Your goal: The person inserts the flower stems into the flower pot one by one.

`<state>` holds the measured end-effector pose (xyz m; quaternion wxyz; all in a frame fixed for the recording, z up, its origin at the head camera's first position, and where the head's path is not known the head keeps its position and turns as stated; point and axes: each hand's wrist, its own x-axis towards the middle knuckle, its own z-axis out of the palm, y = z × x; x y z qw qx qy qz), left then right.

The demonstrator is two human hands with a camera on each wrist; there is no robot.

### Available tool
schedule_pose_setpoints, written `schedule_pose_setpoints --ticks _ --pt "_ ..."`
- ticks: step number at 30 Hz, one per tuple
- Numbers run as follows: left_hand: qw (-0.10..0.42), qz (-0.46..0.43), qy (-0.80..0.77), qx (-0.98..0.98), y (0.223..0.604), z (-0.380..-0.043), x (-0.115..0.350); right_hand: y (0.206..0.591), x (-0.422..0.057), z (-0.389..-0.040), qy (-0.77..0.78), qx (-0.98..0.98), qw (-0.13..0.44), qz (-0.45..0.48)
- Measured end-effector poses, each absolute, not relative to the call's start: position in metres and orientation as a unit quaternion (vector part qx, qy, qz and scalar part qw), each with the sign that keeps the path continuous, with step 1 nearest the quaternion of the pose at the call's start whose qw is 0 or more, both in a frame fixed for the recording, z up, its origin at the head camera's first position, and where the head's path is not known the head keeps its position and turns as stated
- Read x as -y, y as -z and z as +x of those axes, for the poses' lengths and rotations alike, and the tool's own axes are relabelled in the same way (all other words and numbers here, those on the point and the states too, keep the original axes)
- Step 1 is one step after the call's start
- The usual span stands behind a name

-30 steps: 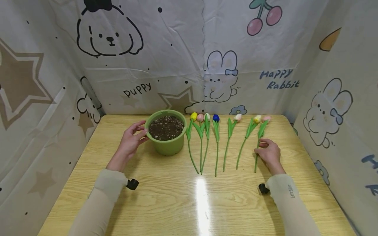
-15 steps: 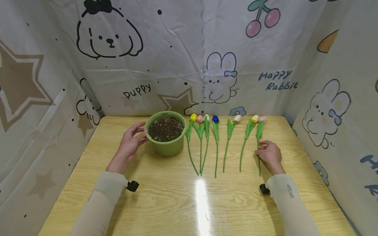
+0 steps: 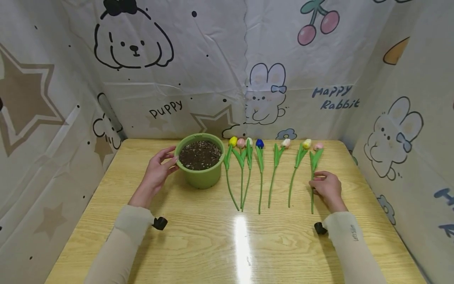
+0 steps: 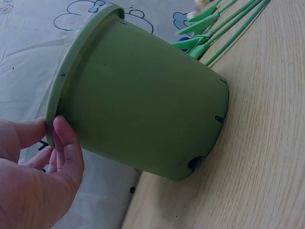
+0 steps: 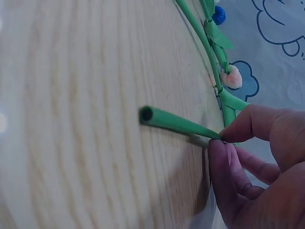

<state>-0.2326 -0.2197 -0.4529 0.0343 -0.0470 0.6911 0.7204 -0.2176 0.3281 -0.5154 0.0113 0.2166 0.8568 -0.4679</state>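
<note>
My left hand [image 3: 158, 170] pinches the rim of a green flowerpot [image 4: 143, 100] between thumb and fingers, on its left side. Dark potting soil [image 3: 200, 155] fills the pot, which stands upright on the table. Far to the right, my right hand [image 3: 327, 188] pinches the stem of a pink artificial tulip [image 3: 315, 159], the last in a row. In the right wrist view, the hollow cut end of that stem [image 5: 162, 119] points out from the fingertips. A yellow tulip [image 3: 300, 154] lies just left of it.
More artificial tulips lie side by side between pot and right hand: a pale pink one [image 3: 278, 154], a blue one [image 3: 260, 154] and several beside the pot. Printed cloth walls [image 3: 209, 79] enclose the wooden table [image 3: 198, 240] at back and sides.
My right hand has shifted slightly right and toward the front, and the pink tulip's stem has straightened with it. The yellow tulip beside it has moved a little. The left hand stays at the pot.
</note>
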Motion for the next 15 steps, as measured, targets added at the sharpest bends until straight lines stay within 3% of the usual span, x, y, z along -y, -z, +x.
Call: schedule_pose_setpoints --ticks 15 --pt "0.035 -0.045 -0.723 -0.689 0.454 -0.233 0.220 0.503 -0.331 -0.212 0.568 -0.791 0.021 0.226"
